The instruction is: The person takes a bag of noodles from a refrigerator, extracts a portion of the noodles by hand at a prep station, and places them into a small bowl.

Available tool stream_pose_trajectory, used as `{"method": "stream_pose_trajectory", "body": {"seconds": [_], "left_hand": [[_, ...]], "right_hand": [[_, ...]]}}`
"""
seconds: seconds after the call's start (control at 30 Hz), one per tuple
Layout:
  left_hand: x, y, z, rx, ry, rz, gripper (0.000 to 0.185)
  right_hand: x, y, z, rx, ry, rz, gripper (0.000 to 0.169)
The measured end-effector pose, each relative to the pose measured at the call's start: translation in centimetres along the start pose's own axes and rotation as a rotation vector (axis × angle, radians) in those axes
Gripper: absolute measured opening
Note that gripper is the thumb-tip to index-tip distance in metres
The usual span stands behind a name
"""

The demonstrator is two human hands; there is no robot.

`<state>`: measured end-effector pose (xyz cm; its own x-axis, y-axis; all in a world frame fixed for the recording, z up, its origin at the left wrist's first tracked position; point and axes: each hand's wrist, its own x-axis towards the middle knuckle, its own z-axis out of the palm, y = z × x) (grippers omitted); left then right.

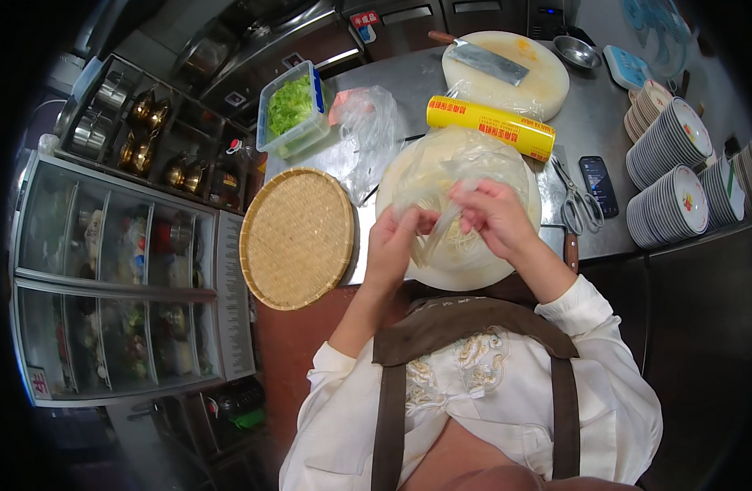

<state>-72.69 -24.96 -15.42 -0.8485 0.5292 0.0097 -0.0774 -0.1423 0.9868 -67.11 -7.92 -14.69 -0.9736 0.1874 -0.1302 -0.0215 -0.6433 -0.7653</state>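
Both hands pinch the mouth of a clear plastic bag [431,162] over a round white cutting board [474,279]. My left hand [395,242] grips the bag's left edge between thumb and fingers. On the other side, my right hand [489,215] pinches the bag's rim with curled fingertips. Pale thin strands that look like noodles [465,242] show under and between the hands; how much of them lies in the bag I cannot tell. Just beyond the bag lies a yellow roll box of plastic wrap [491,126].
Left stand a round woven bamboo tray [297,239], a plastic tub of lettuce [290,110] and a crumpled plastic bag [373,129]. A cleaver [489,61] rests on a second board [542,92]. Scissors [578,202], a phone [598,186], a wooden knife handle [571,251] and stacked plates [667,205] are right.
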Motion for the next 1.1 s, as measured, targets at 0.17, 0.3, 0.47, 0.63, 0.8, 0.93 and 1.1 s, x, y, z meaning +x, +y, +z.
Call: {"method": "stream_pose_trajectory", "body": {"seconds": [0.17, 0.3, 0.47, 0.63, 0.8, 0.93, 1.1], "left_hand": [[0.3, 1.2, -2.7, -0.329, 0.163, -0.094, 0.017], [-0.6, 2.6, -3.4, -0.439, 0.196, -0.073, 0.015], [-1.4, 4.0, -3.1, -0.417, 0.153, -0.028, 0.016], [-2.8, 4.5, -4.0, -0.374, 0.191, 0.014, 0.017], [-3.5, 4.7, -4.7, -0.371, 0.229, 0.040, 0.017], [-3.3, 5.3, -5.6, -0.402, 0.166, 0.033, 0.018], [-1.6, 7.2, -5.8, -0.367, -0.125, -0.031, 0.016]], "right_hand": [[-2.2, -3.2, 1.1, -0.508, 0.148, -0.563, 0.012], [0.6, -0.8, -0.4, -1.352, 0.053, -0.804, 0.008], [4.3, 8.0, -5.4, -1.886, -0.291, -0.103, 0.013], [7.0, 8.0, -6.2, -1.562, -0.512, 0.682, 0.021], [8.1, 6.7, -11.7, -0.769, 0.179, 0.330, 0.033], [6.3, 8.4, -8.7, -1.309, -0.119, 0.599, 0.033], [5.5, 8.6, -1.8, -1.603, -0.102, 0.501, 0.029]]}}
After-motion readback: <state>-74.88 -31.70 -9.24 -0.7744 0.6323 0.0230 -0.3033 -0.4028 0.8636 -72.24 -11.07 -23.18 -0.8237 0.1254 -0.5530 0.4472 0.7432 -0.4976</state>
